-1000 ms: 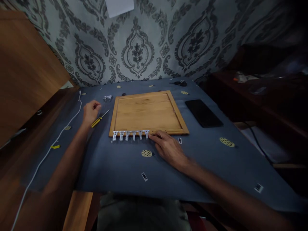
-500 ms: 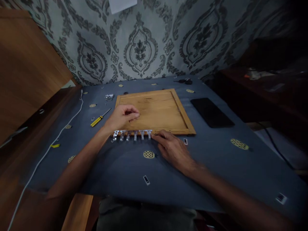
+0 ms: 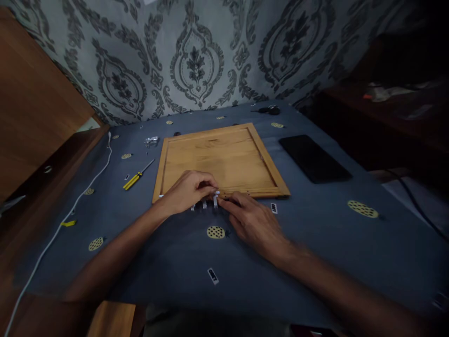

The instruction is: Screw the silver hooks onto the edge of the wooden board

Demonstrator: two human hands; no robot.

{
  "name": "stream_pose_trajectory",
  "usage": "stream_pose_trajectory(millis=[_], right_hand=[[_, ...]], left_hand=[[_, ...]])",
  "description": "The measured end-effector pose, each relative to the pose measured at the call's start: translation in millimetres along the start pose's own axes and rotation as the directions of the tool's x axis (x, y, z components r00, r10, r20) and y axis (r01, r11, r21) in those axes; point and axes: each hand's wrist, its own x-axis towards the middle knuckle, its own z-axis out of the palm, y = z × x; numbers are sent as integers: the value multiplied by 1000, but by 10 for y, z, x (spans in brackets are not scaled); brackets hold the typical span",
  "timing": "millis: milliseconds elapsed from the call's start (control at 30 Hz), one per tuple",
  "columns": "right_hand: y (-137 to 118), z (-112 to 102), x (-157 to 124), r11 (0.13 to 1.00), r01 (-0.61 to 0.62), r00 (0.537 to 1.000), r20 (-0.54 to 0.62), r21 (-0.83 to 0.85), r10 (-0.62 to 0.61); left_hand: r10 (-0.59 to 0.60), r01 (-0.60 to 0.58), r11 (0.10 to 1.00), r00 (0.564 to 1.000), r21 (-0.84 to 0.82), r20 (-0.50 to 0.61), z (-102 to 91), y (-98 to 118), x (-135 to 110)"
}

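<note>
A framed wooden board (image 3: pixel 217 157) lies flat on the blue cloth (image 3: pixel 315 224). A metal hook rail (image 3: pixel 205 202) sits along its near edge, mostly covered by my hands. My left hand (image 3: pixel 187 192) rests over the rail's left part with fingers curled and pinched at its right end. My right hand (image 3: pixel 250 222) lies just right of it, fingertips touching the rail's right end at the board's edge. What the left fingers pinch is too small to make out.
A yellow-handled screwdriver (image 3: pixel 136 175) and a small pile of metal parts (image 3: pixel 151 140) lie left of the board. A black phone (image 3: pixel 314 158) lies to the right. A white cable (image 3: pixel 73 206) runs down the left. Patterned wall behind; dark wooden furniture (image 3: pixel 393 107) at right.
My left hand came from beside the screwdriver across to the hook rail and now covers it. My right hand stayed at the rail's right end. The view tilted down slightly.
</note>
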Motion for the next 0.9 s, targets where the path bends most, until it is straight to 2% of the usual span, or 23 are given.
stream_pose_trajectory(millis=[533, 900], right_hand=[[-20, -44, 4, 998, -54, 995, 81, 34, 51], [-23, -39, 1, 999, -42, 997, 66, 14, 40]], left_hand=[[85, -83, 982, 996, 169, -8, 39, -45, 23], [118, -114, 956, 993, 271, 1, 54, 12, 16]])
